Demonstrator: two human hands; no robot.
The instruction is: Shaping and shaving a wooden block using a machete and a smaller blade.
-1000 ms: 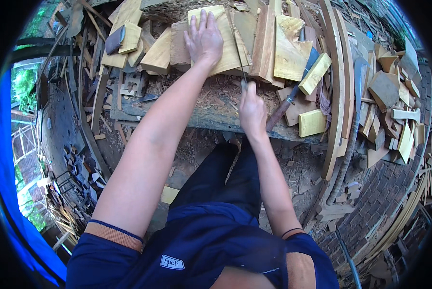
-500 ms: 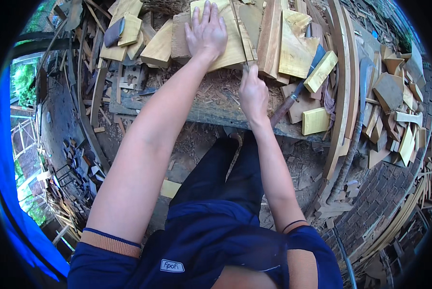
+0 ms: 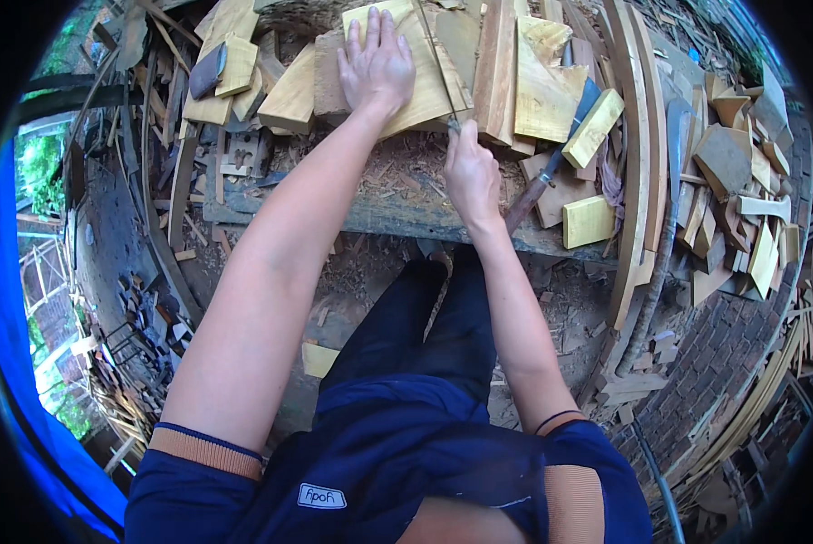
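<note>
My left hand (image 3: pixel 376 71) lies spread on a pale yellow board (image 3: pixel 425 95) at the top middle of the bench, resting on a rougher brown block (image 3: pixel 328 80). My right hand (image 3: pixel 472 177) is closed round the near end of a long thin metal blade, a saw or file (image 3: pixel 438 63), which runs away from me along the board's right part. Its grip is mostly hidden by my fingers. Just right of them lie reddish-brown timber (image 3: pixel 494 72), a jagged yellow piece (image 3: pixel 547 95) and a tool with a wooden handle (image 3: pixel 529 201) under a yellow block (image 3: pixel 592 127).
The worn bench edge (image 3: pixel 379 219) crosses above my legs. Long curved timbers (image 3: pixel 632 163) stand at the right, beside a bent metal bar (image 3: pixel 675 172) and piled offcuts (image 3: pixel 724 163). Left are more offcuts (image 3: pixel 212 72) and a blue tarp (image 3: pixel 44 435). A paved floor (image 3: pixel 710 363) shows lower right.
My right hand moved forward along the board between the first and second frames and sits higher now, with the blade in it. My left hand stays spread on the board, shifting only slightly in view.
</note>
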